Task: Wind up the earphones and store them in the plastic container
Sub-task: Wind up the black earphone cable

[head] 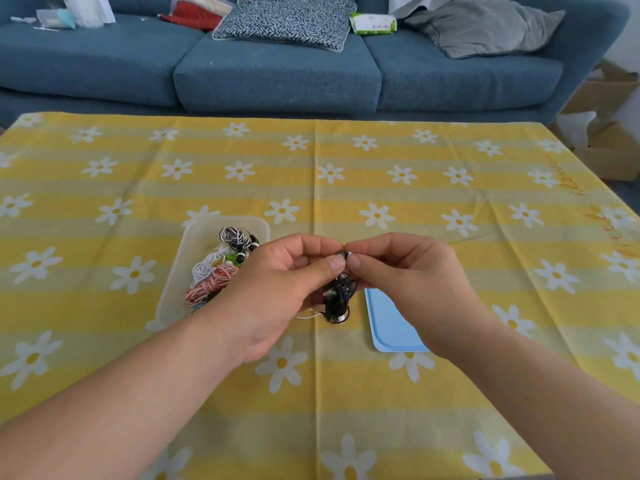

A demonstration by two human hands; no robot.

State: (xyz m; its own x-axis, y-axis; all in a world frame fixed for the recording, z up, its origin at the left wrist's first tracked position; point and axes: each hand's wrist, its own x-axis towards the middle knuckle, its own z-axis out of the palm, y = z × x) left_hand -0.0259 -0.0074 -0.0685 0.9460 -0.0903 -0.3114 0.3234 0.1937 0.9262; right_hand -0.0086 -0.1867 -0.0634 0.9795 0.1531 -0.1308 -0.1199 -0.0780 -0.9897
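Just below the centre of the frame, the left hand (277, 292) and the right hand (412, 282) met above the table. Between them hung a loose bundle of black wired earphones (337, 297). The left thumb and curled fingers pinched the top of the bundle, with part of the cord running down against the palm. The right thumb and forefinger pinched a small earbud end, tip to tip with the left thumb. The lower loops of the bundle dangled just above the yellow striped tablecloth with white daisies (346, 188); whether they touched it could not be told.

Left of the hands sat the translucent rectangular plastic container (195, 233), partly hidden by the left wrist. Inside it lay a black-and-white striped earphone coil (236, 236), a white earphone coil (203, 268) and a red-and-white striped earphone coil (212, 285), all close together.

Right of the bundle, a flat light-blue plastic lid (389, 323) lay on the cloth, partly under the right wrist.

Along the top of the frame stood a blue fabric sofa (277, 81) with a black-and-white patterned cushion (287, 19) and a grey cushion (491, 26).
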